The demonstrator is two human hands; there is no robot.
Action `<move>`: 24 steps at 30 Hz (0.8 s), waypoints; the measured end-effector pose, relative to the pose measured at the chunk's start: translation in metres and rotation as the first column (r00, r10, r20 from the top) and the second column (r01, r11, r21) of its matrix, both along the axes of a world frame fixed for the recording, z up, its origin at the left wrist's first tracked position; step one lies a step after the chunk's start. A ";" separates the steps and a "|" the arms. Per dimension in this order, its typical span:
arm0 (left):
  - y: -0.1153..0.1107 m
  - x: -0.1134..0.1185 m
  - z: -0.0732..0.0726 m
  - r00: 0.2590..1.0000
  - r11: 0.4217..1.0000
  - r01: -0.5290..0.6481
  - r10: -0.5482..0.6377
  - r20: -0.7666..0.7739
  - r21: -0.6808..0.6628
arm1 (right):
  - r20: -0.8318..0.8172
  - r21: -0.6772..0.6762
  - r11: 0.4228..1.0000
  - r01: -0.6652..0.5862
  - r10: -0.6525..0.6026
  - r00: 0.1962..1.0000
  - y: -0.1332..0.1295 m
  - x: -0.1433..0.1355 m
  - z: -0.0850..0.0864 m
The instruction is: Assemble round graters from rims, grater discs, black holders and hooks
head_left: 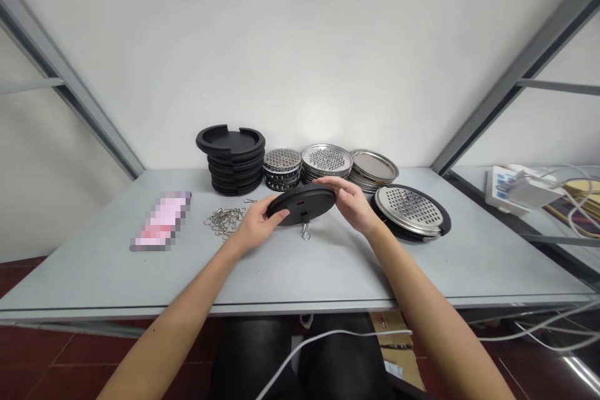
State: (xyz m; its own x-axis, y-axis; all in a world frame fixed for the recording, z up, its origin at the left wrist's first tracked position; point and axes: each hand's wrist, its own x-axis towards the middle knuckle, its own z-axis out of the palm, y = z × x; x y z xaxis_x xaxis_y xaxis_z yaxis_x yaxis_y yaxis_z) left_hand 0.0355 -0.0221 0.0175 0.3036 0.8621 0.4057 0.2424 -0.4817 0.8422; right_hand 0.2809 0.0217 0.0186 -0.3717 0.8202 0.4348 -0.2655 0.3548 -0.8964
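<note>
Between my two hands a black round base (307, 203) is raised above the table and tilted, its flat face toward me. My left hand (259, 223) grips its left edge, thumb on the face. At the right edge my right hand (350, 201) holds on, fingers along the far rim. A small metal hook (305, 232) is at the base's lower edge; I cannot tell whether it hangs or lies on the table. To the left of my left hand is a pile of metal hooks (225, 220). A finished-looking grater disc stack (410, 209) with black bases sits right of my right hand.
Along the wall stand stacked black bases (237, 165), coarse grater discs (282, 169), rimmed grater discs (327, 159) and plain metal rings or plates (375, 165). A blurred-out phone (162, 222) lies left. A power strip (506, 190) with cables is at right, beyond the metal frame (487, 106).
</note>
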 end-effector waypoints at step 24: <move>0.009 -0.012 -0.017 0.983 0.957 -0.078 0.121 -0.140 0.279 | 0.360 0.159 0.987 0.003 -0.060 0.931 -0.012 0.011 0.006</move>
State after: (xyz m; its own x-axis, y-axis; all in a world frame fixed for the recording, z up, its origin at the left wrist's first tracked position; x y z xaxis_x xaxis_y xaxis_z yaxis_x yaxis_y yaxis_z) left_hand 0.0237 -0.0136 0.0006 0.2993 0.7549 0.5836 0.4167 -0.6536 0.6318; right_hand 0.2915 0.0101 0.0247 -0.5027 0.7681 0.3967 0.0808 0.4986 -0.8630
